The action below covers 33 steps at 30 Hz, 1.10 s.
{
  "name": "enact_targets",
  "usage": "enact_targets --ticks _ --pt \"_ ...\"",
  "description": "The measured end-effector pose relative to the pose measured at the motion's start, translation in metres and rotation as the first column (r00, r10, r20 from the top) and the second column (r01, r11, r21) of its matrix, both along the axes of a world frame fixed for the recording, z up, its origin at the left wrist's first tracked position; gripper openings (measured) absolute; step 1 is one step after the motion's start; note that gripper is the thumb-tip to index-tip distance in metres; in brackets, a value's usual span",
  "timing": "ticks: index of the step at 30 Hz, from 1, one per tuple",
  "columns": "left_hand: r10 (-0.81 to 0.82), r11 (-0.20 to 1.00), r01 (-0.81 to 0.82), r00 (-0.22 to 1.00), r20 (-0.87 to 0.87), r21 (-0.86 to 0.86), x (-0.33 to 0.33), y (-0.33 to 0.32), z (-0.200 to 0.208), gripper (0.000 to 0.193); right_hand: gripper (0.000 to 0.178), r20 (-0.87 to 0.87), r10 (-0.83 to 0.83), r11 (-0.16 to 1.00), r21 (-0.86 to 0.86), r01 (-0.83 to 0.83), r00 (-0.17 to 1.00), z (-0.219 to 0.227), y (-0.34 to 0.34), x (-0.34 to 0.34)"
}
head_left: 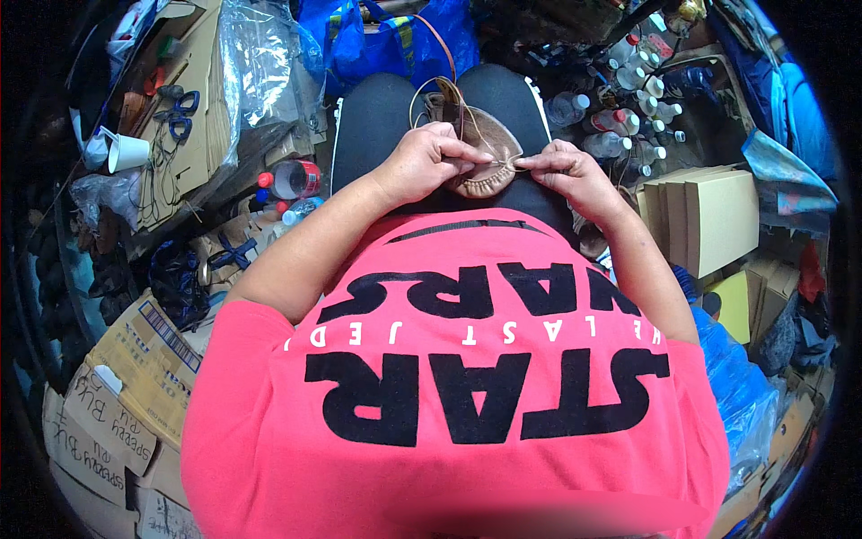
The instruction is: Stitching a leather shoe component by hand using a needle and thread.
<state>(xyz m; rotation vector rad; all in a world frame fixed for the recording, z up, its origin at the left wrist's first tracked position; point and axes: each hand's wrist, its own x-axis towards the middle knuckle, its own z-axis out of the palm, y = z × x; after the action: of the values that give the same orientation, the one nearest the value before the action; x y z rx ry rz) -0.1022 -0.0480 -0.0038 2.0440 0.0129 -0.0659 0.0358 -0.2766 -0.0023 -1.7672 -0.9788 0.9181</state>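
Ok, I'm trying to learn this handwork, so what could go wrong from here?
The thin tan cord loops loosely above the left hand and could snag or tangle. The puckered rim of the brown, cup-shaped, leather-like piece, where the right hand also pinches, might gather unevenly if pulled too hard. The piece lies over black-trousered thighs, so it could slip if released.

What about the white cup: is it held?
No, the cup sits far left; the left hand and right hand are at the brown piece.
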Motion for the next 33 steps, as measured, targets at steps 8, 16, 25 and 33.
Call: enact_targets --ticks 8,16,25,33 --pt "0.003 1.0 -0.005 0.998 -0.055 -0.026 0.003 0.001 -0.002 0.028 0.029 -0.081 0.02 1.0 -0.014 -0.022 0.997 0.0 0.002 0.005" --pt "-0.077 0.993 0.073 0.996 -0.039 -0.092 0.023 0.005 -0.006 0.021 0.028 -0.167 0.067 0.996 -0.054 -0.077 0.984 0.001 0.009 0.014" --pt "-0.081 0.992 0.082 0.997 -0.019 0.092 0.017 0.002 0.013 0.016 0.026 -0.071 0.054 0.996 -0.066 -0.058 0.996 0.0 0.005 0.008" --pt "-0.101 0.979 0.06 0.973 0.206 0.196 0.016 0.009 -0.002 0.017 0.028 -0.032 0.03 1.0 -0.002 -0.03 0.999 -0.004 0.005 0.008"
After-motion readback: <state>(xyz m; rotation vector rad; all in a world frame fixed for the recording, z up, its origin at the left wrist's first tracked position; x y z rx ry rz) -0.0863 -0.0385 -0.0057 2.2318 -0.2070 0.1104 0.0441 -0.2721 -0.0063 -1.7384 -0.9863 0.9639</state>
